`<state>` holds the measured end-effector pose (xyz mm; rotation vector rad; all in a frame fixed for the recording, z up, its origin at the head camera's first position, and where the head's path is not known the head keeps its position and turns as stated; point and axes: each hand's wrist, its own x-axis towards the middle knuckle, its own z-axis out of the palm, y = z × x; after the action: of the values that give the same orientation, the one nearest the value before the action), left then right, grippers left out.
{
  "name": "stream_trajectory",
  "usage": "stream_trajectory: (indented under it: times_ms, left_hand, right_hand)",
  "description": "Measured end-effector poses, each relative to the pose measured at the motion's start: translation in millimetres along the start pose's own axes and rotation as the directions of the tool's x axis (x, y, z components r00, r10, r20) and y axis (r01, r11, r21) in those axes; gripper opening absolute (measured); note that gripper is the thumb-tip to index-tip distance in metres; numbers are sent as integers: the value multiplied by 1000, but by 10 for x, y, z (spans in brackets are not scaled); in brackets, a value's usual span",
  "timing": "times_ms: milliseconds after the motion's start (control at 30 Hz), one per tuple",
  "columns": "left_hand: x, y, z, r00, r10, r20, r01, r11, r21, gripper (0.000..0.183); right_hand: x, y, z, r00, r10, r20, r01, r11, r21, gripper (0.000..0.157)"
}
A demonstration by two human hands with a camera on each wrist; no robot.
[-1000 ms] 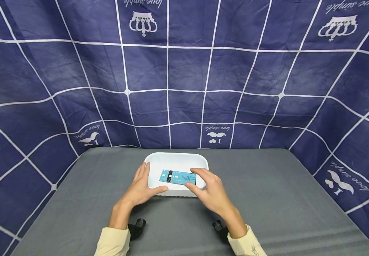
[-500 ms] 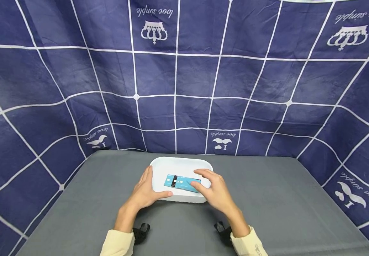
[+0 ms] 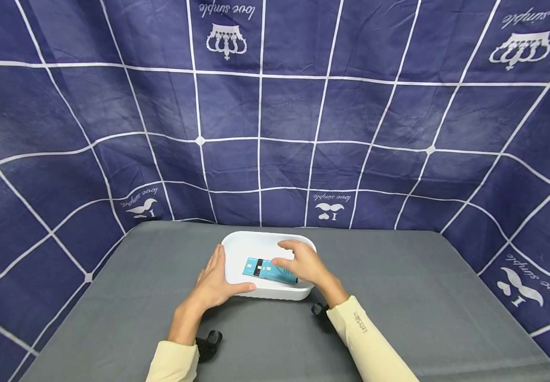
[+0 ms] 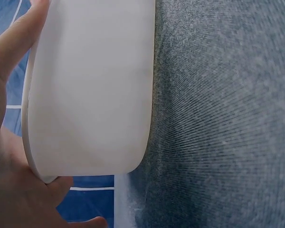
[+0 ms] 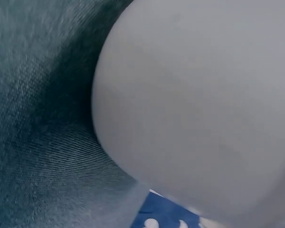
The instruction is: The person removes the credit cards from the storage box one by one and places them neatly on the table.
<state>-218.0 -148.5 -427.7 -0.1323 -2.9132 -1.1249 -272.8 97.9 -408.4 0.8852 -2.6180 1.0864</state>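
My right hand (image 3: 305, 264) is over the right half of the tub, thumb and forefinger well parted with nothing pinched between them; my other fingers are hidden. The thumb's tip is right at the blue chip cards (image 3: 267, 269), though I can't tell whether it touches them. My left hand (image 3: 212, 284) is spread round the near left corner of the white plastic tub (image 3: 270, 293), fingers straight along its left side and thumb stretched along the near rim, touching it.

The cards lie overlapped on the tub's floor, towards the near side: light blue at both ends, a narrow black strip between, chips showing. Beneath, the tub's rounded wall meets the grey cloth (image 3: 399, 286).

Back along my arms, each wrist carries a black camera mount (image 3: 209, 346), and cream sleeves (image 3: 372, 345) cover my forearms. Beyond the tub hangs a navy curtain (image 3: 351, 116) with white grid lines, crowns, moustaches and upside-down "love simple" lettering.
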Motion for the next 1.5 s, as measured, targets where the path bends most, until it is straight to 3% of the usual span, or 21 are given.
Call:
stream_trajectory:
  times_ms: [267,633,967,1367,1500]
  left_hand:
    - [0,18,12,1000,-11,1,11,1000,14,134]
    - [6,30,28,1000,-25,6,25,1000,14,133]
    - [7,36,8,999,-50,8,49,998,48,135]
    - [1,49,-4,999,-40,-4,40,998,53,135]
    - [-9,42,-2,999,-38,-7,38,998,47,135]
  right_hand:
    - [75,107,120,995,88,43,-89,995,33,53]
    - [79,95,141,982,162,94,-163,987,-3,55]
    - [99,118,170,977,161,139,-160,987,-18,56]
    - [142,74,189,931,276,241,-245,958,-150,64]
    - [157,83,209,920,255,299,-206,961,-186,52]
